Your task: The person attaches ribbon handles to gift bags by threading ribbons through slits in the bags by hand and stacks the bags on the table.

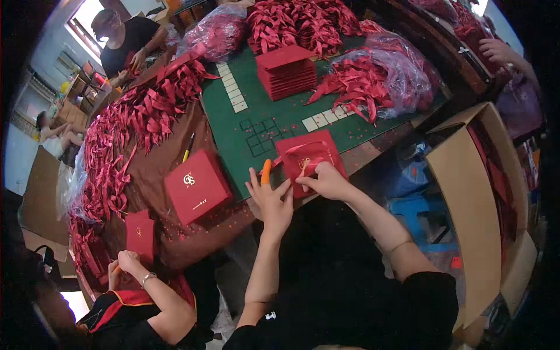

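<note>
A red paper bag (319,142) with a gold logo lies flat at the near edge of the green table mat, and a red ribbon handle (312,146) loops across it. My right hand (328,182) is over the bag's lower part, its thumb and fingers pinched together at the ribbon. My left hand (272,201) is at the bag's left edge with its fingers spread. An orange finger cot (266,172) covers one of its fingers. Left of it lies a larger red bag or box (198,186) with a gold logo.
A stack of red bags (286,73) stands on the green mat (233,131), among heaps of red ribbons (373,81). A yellow-and-black pen (188,149) lies leftward. A co-worker's hands (128,263) hold a red bag at lower left. An open carton (466,210) stands right, beside a blue stool (417,213).
</note>
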A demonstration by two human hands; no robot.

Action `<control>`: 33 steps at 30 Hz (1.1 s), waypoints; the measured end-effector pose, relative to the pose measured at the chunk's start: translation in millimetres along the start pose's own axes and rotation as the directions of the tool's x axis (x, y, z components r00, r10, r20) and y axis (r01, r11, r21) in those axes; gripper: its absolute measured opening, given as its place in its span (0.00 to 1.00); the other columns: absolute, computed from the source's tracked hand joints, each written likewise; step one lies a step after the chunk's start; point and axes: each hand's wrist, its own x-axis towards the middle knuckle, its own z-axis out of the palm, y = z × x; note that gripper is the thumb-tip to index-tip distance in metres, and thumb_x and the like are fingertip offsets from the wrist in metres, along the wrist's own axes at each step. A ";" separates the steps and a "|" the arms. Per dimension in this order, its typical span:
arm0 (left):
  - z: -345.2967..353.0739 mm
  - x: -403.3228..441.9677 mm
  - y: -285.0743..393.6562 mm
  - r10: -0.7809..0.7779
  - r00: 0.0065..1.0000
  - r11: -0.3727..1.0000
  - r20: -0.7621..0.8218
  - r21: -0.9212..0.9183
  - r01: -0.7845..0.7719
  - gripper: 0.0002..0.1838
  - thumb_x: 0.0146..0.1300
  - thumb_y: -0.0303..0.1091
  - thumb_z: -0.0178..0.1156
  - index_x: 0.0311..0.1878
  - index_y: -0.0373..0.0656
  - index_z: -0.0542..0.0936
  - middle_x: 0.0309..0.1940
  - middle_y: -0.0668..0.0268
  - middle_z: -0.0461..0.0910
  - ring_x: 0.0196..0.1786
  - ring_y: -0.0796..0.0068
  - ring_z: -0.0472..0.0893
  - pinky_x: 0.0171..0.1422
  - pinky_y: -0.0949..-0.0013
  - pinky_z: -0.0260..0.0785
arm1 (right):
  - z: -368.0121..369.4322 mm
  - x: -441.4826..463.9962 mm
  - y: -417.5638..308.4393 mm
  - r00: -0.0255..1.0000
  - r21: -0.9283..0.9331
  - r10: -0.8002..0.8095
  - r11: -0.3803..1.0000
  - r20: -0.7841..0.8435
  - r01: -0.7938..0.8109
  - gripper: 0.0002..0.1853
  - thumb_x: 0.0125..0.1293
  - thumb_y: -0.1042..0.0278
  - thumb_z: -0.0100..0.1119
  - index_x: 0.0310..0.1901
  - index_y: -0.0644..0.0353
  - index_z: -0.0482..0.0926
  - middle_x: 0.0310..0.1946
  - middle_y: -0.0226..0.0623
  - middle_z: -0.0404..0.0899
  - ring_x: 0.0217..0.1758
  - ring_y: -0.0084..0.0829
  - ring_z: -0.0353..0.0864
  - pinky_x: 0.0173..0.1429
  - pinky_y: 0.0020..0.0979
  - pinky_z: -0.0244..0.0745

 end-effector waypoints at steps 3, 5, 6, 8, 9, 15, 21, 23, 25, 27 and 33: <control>-1.3 1.2 3.0 0.002 1.000 1.000 -0.004 -0.015 -0.002 0.10 0.54 0.30 0.66 0.41 0.51 0.86 0.69 0.53 0.61 0.75 0.42 0.46 0.75 0.38 0.33 | -0.7 6.3 4.8 0.999 0.030 -0.017 0.999 0.035 0.016 0.09 0.62 0.69 0.61 0.28 0.66 0.78 0.22 0.36 0.80 0.27 0.26 0.79 0.33 0.32 0.73; -2.0 1.9 1.8 0.009 1.000 1.000 0.013 -0.025 -0.009 0.09 0.55 0.30 0.65 0.40 0.49 0.86 0.69 0.52 0.60 0.76 0.44 0.44 0.75 0.38 0.31 | -2.8 8.8 3.3 0.998 0.010 -0.031 0.999 0.055 0.031 0.09 0.63 0.69 0.61 0.28 0.66 0.77 0.22 0.36 0.80 0.26 0.26 0.79 0.33 0.32 0.73; -2.4 2.3 1.2 0.018 0.999 0.999 0.032 -0.037 -0.017 0.07 0.57 0.30 0.65 0.40 0.48 0.85 0.69 0.52 0.60 0.77 0.46 0.42 0.76 0.39 0.29 | -3.6 9.4 2.7 0.996 -0.009 -0.045 0.999 0.072 0.046 0.09 0.63 0.70 0.61 0.29 0.66 0.77 0.22 0.36 0.80 0.26 0.26 0.79 0.33 0.31 0.73; -2.7 3.3 0.9 0.030 0.999 0.998 0.033 -0.054 -0.028 0.08 0.56 0.29 0.65 0.40 0.48 0.85 0.69 0.52 0.60 0.77 0.46 0.42 0.76 0.39 0.29 | 1.1 9.3 3.7 0.998 -0.006 -0.016 1.000 0.065 0.016 0.08 0.63 0.70 0.61 0.29 0.66 0.77 0.21 0.36 0.80 0.26 0.26 0.79 0.33 0.31 0.73; -3.3 4.0 1.5 0.043 0.998 0.997 0.037 -0.071 -0.040 0.08 0.55 0.28 0.65 0.40 0.48 0.85 0.69 0.52 0.60 0.77 0.46 0.42 0.76 0.39 0.29 | 3.3 9.4 4.5 0.998 -0.003 0.014 1.000 0.056 -0.014 0.08 0.63 0.70 0.60 0.29 0.65 0.77 0.21 0.35 0.80 0.26 0.26 0.79 0.33 0.31 0.73; -8.9 18.8 3.2 0.124 0.992 0.992 0.024 -0.015 -0.124 0.08 0.51 0.25 0.65 0.36 0.46 0.84 0.67 0.53 0.62 0.76 0.44 0.43 0.76 0.38 0.30 | 3.1 9.1 13.3 0.984 0.066 -0.176 0.983 0.030 0.174 0.08 0.64 0.70 0.61 0.31 0.66 0.77 0.21 0.34 0.78 0.25 0.24 0.78 0.32 0.29 0.71; -14.4 19.0 22.5 0.328 0.944 0.937 -0.032 0.136 -0.321 0.06 0.48 0.26 0.63 0.31 0.48 0.82 0.60 0.50 0.68 0.72 0.37 0.53 0.73 0.34 0.37 | -15.6 0.3 -3.0 0.984 0.061 -0.167 0.985 0.062 0.163 0.10 0.63 0.65 0.63 0.31 0.61 0.75 0.27 0.30 0.75 0.29 0.20 0.74 0.36 0.27 0.69; -20.6 12.5 36.9 0.348 0.937 0.923 -0.014 0.179 -0.340 0.03 0.49 0.28 0.64 0.29 0.49 0.83 0.59 0.49 0.69 0.71 0.36 0.54 0.73 0.35 0.40 | -16.0 4.9 19.2 0.972 0.096 -0.231 0.967 -0.048 0.235 0.10 0.63 0.65 0.63 0.32 0.61 0.75 0.26 0.28 0.75 0.31 0.19 0.73 0.37 0.27 0.69; -17.3 2.4 32.7 0.289 0.957 0.948 -0.008 0.145 -0.285 0.03 0.49 0.28 0.63 0.28 0.48 0.83 0.59 0.49 0.68 0.71 0.36 0.54 0.73 0.35 0.41 | -19.4 3.9 20.5 0.990 0.163 -0.113 0.979 -0.084 0.125 0.13 0.67 0.60 0.59 0.31 0.61 0.75 0.26 0.26 0.76 0.29 0.18 0.72 0.36 0.25 0.70; -12.7 -8.6 25.6 0.233 0.972 0.970 -0.035 0.080 -0.230 0.03 0.49 0.25 0.63 0.28 0.44 0.83 0.62 0.48 0.67 0.72 0.37 0.54 0.72 0.37 0.44 | -20.5 0.8 19.7 0.992 0.195 -0.020 0.980 -0.126 0.044 0.20 0.70 0.50 0.54 0.28 0.60 0.74 0.24 0.27 0.76 0.22 0.17 0.73 0.27 0.22 0.68; -13.0 -25.3 19.1 0.155 0.987 0.988 -0.039 -0.012 -0.155 0.02 0.53 0.23 0.63 0.30 0.39 0.83 0.65 0.45 0.65 0.73 0.37 0.53 0.71 0.43 0.51 | -10.7 2.9 30.2 0.971 0.347 -0.198 0.908 -0.135 0.234 0.28 0.73 0.41 0.40 0.35 0.61 0.74 0.24 0.28 0.74 0.15 0.18 0.70 0.19 0.20 0.63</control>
